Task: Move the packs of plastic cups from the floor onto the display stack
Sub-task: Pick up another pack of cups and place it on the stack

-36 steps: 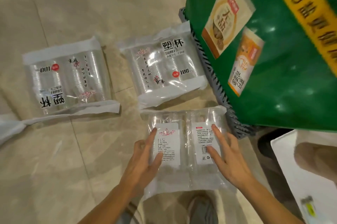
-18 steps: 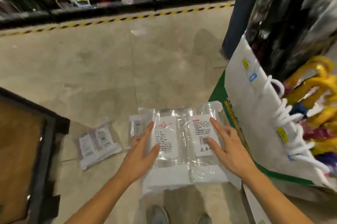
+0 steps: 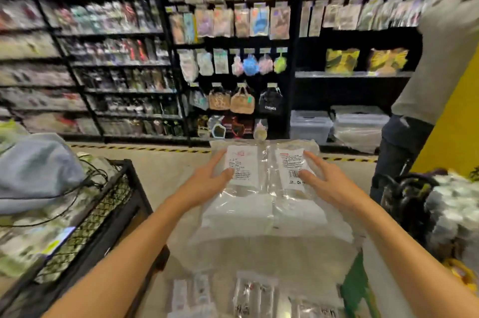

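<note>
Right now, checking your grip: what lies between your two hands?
Only the pack, white labels facing up, spans from left hand to right hand; the head view shows it.

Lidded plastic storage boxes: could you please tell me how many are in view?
2, side by side at the foot of the far shelving: the left storage box and the right storage box. Others may hide behind the standing person.
</note>
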`<state>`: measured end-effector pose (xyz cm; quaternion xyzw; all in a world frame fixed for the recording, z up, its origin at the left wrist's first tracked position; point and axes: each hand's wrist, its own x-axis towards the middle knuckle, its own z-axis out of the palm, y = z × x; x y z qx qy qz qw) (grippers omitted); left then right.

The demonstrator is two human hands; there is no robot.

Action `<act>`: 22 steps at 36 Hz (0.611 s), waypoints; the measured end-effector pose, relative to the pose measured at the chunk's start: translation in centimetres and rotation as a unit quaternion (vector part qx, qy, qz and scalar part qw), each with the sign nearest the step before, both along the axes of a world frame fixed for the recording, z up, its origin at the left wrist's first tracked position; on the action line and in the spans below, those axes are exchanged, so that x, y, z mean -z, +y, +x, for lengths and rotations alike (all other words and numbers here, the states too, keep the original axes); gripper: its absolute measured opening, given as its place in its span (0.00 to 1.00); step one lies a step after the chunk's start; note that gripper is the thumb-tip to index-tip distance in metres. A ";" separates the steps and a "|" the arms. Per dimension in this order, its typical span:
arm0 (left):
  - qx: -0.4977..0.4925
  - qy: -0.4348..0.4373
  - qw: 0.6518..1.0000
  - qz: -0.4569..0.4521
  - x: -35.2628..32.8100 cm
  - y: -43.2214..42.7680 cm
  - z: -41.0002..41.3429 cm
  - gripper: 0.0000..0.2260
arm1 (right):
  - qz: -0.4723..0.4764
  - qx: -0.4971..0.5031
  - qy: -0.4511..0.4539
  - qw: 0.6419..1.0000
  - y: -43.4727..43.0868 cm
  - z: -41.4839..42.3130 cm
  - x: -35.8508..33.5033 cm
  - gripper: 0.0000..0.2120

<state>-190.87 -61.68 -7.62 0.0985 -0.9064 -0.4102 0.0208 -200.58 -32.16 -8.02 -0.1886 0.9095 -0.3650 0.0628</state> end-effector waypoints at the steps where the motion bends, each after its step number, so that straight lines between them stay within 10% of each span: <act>1: -0.011 0.005 1.000 0.007 -0.8 -0.6 0.4 0.29 | -0.008 -0.011 0.000 1.000 -0.9 -0.1 -0.9 0.31; 22: -0.343 0.038 0.939 -0.005 -4.4 -10.2 13.9 0.28 | 0.027 -0.343 0.050 0.937 -25.1 -3.0 -6.8 0.30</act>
